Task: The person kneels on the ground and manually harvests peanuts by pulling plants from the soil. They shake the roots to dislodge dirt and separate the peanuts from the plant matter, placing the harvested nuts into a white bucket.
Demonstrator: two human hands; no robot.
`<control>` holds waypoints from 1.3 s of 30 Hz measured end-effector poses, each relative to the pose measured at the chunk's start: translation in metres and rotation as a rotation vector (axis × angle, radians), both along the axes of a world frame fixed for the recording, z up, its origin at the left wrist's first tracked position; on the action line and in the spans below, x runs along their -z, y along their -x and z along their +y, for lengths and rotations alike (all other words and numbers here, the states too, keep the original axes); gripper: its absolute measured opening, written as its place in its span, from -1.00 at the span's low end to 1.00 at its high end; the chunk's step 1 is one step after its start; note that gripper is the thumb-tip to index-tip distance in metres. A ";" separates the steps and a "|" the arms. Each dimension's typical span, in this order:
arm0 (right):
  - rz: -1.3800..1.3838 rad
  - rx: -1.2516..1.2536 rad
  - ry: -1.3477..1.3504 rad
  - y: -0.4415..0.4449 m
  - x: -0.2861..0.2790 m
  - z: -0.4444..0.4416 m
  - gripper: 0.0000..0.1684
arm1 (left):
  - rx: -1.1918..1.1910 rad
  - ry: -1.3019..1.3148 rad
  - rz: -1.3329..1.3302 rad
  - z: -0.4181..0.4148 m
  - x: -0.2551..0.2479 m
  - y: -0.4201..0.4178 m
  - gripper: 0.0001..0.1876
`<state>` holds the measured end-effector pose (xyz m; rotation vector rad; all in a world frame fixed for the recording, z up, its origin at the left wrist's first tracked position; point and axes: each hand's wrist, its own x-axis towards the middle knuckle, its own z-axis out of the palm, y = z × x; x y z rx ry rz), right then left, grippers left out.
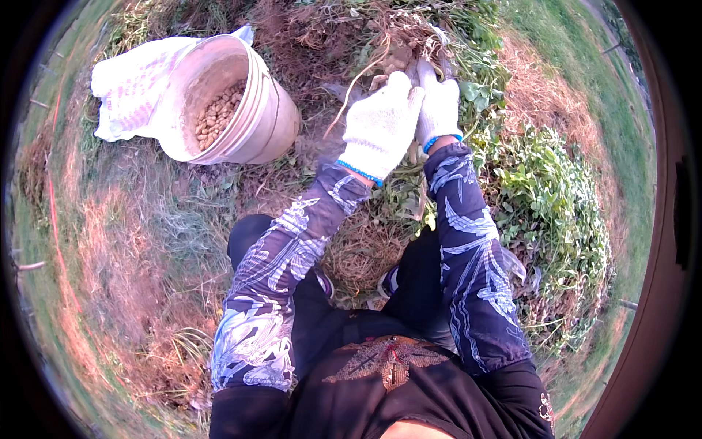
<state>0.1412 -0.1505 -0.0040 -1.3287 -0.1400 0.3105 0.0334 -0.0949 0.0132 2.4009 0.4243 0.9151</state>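
My left hand (382,122), in a white knit glove with a blue cuff edge, is at the near side of a clump of uprooted plants (403,52) with brown roots and what look like peanut pods. Close beside it, my right hand (439,101) wears a matching glove. Its fingers reach forward into the roots, and the fingertips are hidden there. The left fingers curl under, so their grip cannot be made out. To the left, a whitish plastic bucket (274,123) lies tilted, its mouth facing left. Inside are many peanuts in their shells (219,112).
A white printed sack (131,82) lies behind the bucket's mouth. Leafy green plants (548,192) are heaped on the right. Dry grass (362,252) covers the ground between my feet. A red line (53,203) runs along the far left.
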 end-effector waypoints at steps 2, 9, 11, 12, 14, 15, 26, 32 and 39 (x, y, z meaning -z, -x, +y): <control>-0.154 -0.070 0.191 -0.008 0.000 -0.007 -0.39 | 0.070 0.153 -0.092 -0.005 0.003 0.000 -0.83; 0.084 0.126 -0.146 -0.035 -0.025 -0.028 -0.68 | 0.406 1.044 -0.228 0.012 -0.029 0.020 -0.83; 0.150 0.013 -0.187 -0.042 -0.023 -0.049 -0.71 | 0.169 0.742 -0.170 0.048 -0.037 0.021 -0.77; 0.162 -0.044 -0.241 -0.039 -0.026 -0.053 -0.73 | 0.006 0.418 -0.159 0.071 -0.038 0.024 -0.76; 0.183 -0.169 -0.355 -0.033 -0.036 -0.055 -0.76 | -0.254 -0.101 -0.037 0.136 -0.030 0.040 -0.72; 0.240 -0.261 -0.386 -0.019 -0.027 -0.029 -0.68 | -0.428 -0.265 0.105 0.167 -0.025 0.079 -0.70; 0.318 -0.535 -0.326 -0.048 -0.022 -0.064 -0.49 | 0.367 0.304 0.298 0.067 0.001 0.011 -0.57; 0.378 -0.494 -0.438 -0.038 -0.022 -0.054 -0.59 | 0.469 0.201 0.226 0.033 0.030 -0.016 -0.57; 0.361 -0.484 -0.431 -0.051 -0.014 -0.064 -0.66 | 0.443 0.000 0.262 0.040 0.016 -0.008 -0.72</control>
